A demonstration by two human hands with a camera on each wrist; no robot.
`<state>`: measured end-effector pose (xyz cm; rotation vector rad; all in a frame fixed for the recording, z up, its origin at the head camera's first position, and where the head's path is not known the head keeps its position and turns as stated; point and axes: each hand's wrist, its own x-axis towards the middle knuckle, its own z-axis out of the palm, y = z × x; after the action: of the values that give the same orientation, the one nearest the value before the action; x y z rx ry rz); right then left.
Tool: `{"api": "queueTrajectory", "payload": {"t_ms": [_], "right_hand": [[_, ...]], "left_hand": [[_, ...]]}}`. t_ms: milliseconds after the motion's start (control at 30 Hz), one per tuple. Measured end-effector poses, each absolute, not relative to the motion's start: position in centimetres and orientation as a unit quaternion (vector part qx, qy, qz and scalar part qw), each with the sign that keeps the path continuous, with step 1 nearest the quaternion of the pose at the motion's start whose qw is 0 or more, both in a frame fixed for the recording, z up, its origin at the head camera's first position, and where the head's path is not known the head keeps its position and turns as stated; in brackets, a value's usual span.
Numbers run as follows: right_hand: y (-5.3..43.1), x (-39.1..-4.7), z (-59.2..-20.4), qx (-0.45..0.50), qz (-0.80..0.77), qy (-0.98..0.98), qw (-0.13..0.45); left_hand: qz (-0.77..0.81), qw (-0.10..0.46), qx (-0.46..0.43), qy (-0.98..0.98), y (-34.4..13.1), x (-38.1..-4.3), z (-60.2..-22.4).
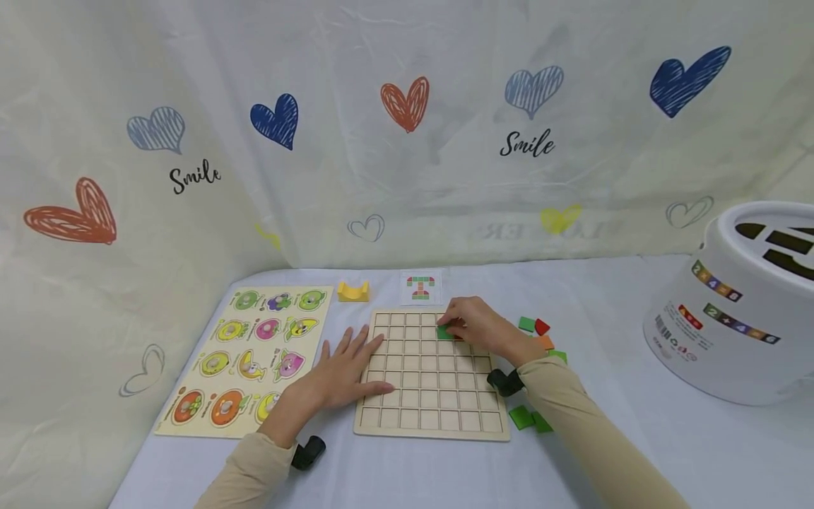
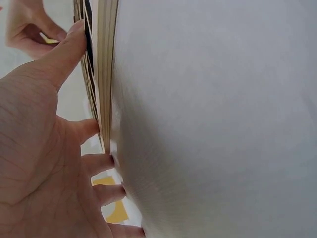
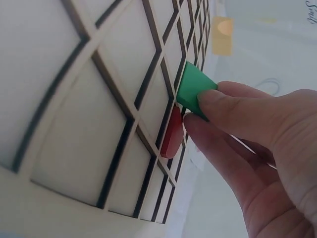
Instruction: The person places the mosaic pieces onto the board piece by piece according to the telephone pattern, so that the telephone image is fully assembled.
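My right hand pinches a green square tile between thumb and fingers over the far right part of a wooden grid board. The tile is tilted against the grid in the right wrist view. Beside it, a red tile with a curved edge sits in a neighbouring cell, mostly covered by the hand from the head camera. My left hand lies with fingers spread along the board's left edge, its thumb reaching over the frame. Beyond the board lies a small card showing a coloured T-shaped pattern.
Loose green, red and orange tiles lie right of the board, with more green tiles nearer. A fruit puzzle board is at left. A yellow block stands behind; a white bucket stands far right.
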<state>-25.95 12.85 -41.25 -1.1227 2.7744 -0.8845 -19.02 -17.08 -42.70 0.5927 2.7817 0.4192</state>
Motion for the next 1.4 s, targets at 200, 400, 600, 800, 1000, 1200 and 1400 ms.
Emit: {"api": "queueTrajectory", "payload": {"t_ms": [200,400,600,800,1000,1200,1400], "right_hand": [[12.3,-25.9,-41.1,-0.36,-0.241,0.901,0.002],[12.1,-25.9,-41.2,-0.374,-0.213,0.902,-0.015],[12.2,-25.7,-41.5,-0.383,-0.213,0.898,-0.026],[12.8,-25.2,-41.1,-0.383,-0.237,0.893,-0.01],[15.0,-24.0,-39.5,-0.388,-0.27,0.881,-0.003],[18.1,-22.0,-37.0,-0.372,-0.246,0.895,0.024],[21.3,-20.3,-36.3,-0.346,-0.244,0.903,0.07]], "left_hand": [[0.146,0.136,0.202,0.959,-17.1,-18.9,-42.6],[0.144,0.137,0.203,0.959,-17.1,-19.0,-42.6],[0.146,0.135,0.204,0.958,-17.0,-19.0,-42.6],[0.146,0.135,0.205,0.958,-17.0,-18.9,-42.5],[0.144,0.131,0.206,0.959,-17.0,-18.9,-42.6],[0.144,0.132,0.204,0.959,-17.0,-19.0,-42.6],[0.147,0.135,0.205,0.958,-17.0,-18.9,-42.5]]}}
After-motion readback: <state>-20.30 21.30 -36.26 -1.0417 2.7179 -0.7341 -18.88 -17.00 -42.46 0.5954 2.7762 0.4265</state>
